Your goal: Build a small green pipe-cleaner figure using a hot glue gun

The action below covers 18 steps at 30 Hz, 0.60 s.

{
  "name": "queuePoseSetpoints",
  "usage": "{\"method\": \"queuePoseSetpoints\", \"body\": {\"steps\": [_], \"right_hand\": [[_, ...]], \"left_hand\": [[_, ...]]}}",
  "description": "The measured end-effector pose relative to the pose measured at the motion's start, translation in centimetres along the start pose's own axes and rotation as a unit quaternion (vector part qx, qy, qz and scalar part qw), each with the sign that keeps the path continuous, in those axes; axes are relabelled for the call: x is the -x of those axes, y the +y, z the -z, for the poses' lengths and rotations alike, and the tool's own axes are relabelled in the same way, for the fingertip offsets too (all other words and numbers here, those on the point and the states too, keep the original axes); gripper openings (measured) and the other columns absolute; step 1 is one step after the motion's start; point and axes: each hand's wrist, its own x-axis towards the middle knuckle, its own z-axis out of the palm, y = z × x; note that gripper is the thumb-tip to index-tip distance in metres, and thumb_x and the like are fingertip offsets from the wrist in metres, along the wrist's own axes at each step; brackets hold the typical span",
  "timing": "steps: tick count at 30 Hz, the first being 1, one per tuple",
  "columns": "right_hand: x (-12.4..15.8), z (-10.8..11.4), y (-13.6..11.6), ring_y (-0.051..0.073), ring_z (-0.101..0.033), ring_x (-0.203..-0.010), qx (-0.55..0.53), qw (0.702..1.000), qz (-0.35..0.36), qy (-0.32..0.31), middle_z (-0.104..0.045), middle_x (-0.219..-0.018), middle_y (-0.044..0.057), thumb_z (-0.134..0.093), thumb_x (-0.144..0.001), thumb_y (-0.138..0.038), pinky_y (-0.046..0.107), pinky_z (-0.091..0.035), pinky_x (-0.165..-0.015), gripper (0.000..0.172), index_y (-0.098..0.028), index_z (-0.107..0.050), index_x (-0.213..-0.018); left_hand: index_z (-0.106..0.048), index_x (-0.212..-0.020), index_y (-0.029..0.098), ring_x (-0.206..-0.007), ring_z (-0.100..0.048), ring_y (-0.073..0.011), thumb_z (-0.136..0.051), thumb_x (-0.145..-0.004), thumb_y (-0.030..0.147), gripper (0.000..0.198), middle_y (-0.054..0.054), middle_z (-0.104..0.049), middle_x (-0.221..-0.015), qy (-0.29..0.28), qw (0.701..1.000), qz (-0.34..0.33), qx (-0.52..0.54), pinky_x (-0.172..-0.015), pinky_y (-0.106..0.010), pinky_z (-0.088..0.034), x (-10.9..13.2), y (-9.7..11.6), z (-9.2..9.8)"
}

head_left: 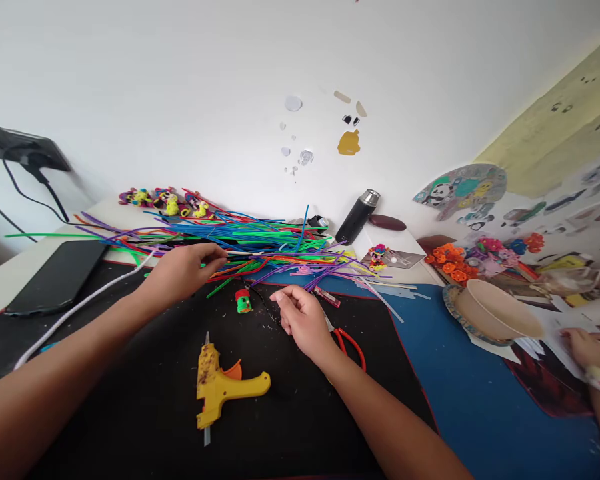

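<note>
My left hand [183,270] is at the front of the pile of coloured pipe cleaners [260,233], thumb and forefinger pinched at the end of a white pipe cleaner [244,253]. Over the black mat, my right hand [303,320] is closed with its fingers curled; what they hold, if anything, is hidden. A thin black pipe cleaner [260,297] lies just left of its fingertips. Between both hands stands a small green and red pipe-cleaner figure [243,301]. Red-handled pliers or scissors [350,343] lie partly beneath my right wrist. Nearer me is a yellow glue gun [217,387].
A phone [57,277] and a white cable [90,297] are at left. Finished figures [167,201] sit behind the pile. A black thermos [357,217] stands by the wall. At right are a bowl [500,310], orange flowers [453,263] and another person's hand [587,347].
</note>
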Motion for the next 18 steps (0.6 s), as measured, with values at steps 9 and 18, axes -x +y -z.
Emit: {"method": "queuePoseSetpoints", "body": {"steps": [9, 18], "right_hand": [[1.4, 2.4, 0.5, 0.012, -0.043, -0.049, 0.071, 0.997, -0.008, 0.019, -0.047, -0.061, -0.008, -0.07, -0.094, -0.059, 0.026, -0.033, -0.047, 0.037, -0.021, -0.069, -0.094], [2.9, 5.7, -0.1, 0.013, -0.04, -0.048, 0.11, 0.991, 0.004, 0.076, -0.043, -0.056, -0.009, -0.069, -0.094, -0.059, 0.028, -0.034, -0.05, 0.037, -0.022, -0.067, -0.09]], "left_hand": [[-0.074, -0.094, 0.024, -0.063, -0.059, -0.0205, -0.054, -0.094, 0.062, 0.043, 0.0, -0.07, -0.071, -0.051, 0.996, -0.052, 0.058, -0.062, -0.03, -0.039, 1.0, 2.0, 0.7], [-0.069, -0.089, 0.024, -0.057, -0.057, -0.0189, -0.069, -0.085, 0.079, 0.055, 0.004, -0.061, -0.06, -0.211, 0.943, -0.013, 0.258, -0.057, -0.028, -0.045, 2.1, 3.7, -0.4]]}}
